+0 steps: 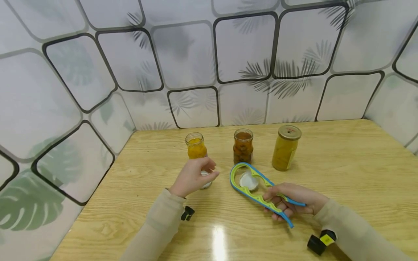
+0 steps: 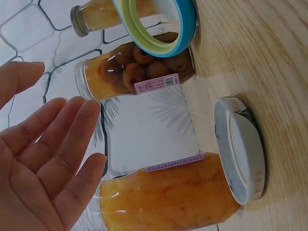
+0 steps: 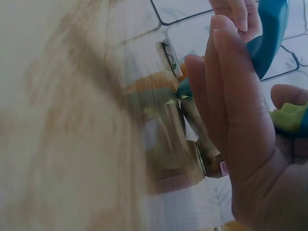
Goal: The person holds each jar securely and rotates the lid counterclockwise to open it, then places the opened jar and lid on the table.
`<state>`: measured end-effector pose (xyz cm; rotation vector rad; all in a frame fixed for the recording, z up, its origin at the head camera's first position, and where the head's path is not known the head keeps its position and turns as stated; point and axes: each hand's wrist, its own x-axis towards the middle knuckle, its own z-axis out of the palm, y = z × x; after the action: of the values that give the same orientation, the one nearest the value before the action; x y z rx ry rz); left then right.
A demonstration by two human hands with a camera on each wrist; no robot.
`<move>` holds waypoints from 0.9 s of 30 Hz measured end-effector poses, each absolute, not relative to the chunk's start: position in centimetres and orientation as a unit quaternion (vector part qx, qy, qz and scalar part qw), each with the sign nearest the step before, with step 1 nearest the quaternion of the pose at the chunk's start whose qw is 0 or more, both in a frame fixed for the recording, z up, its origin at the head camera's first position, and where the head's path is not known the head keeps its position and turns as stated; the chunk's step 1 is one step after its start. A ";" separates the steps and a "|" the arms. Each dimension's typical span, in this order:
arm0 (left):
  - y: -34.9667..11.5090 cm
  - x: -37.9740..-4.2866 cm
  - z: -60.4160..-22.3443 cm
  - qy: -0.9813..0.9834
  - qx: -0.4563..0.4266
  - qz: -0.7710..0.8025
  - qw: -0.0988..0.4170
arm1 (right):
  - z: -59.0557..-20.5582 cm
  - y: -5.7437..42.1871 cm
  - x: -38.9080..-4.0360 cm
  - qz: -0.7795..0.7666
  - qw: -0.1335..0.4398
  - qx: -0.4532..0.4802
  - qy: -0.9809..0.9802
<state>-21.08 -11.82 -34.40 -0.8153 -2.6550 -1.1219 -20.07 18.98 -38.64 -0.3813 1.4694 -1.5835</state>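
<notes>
My right hand (image 1: 295, 197) holds a blue and green jar opener (image 1: 256, 197) by its two handles, its looped end pointing away to the left. A white lid (image 1: 249, 180) shows on the table inside the loop. My left hand (image 1: 196, 175) hovers in front of an uncovered jar of yellow-orange fruit (image 1: 197, 148), fingers apart and nothing in them. In the left wrist view, a white lid (image 2: 239, 149) leans against that jar's base. Behind the opener stands an uncovered jar of dark round fruit in brown liquid (image 1: 243, 148).
A taller jar of yellow fruit (image 1: 285, 150) with its gold lid on stands at the right. All the jars are on a wood-grain table (image 1: 147, 163). A patterned wall covering (image 1: 192, 54) rises directly behind and at both sides.
</notes>
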 end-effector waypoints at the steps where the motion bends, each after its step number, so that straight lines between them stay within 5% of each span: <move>1: -11.8 -21.1 -34.4 -0.885 -0.272 -0.372 0.073 | -38.6 18.9 -20.0 -0.641 0.455 -0.156 0.598; 15: -11.9 -21.2 -34.4 -0.883 -0.281 -0.370 0.066 | -37.6 18.5 -19.5 -0.612 0.414 -0.186 0.648; 27: -11.1 -21.7 -34.2 -0.883 -0.294 -0.357 0.080 | -33.4 17.5 -19.2 -0.512 0.233 -0.241 0.791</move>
<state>-21.70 -11.07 -34.20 -0.8783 -2.6424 -1.0666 -19.15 17.49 -33.39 -0.6628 2.1735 -1.4059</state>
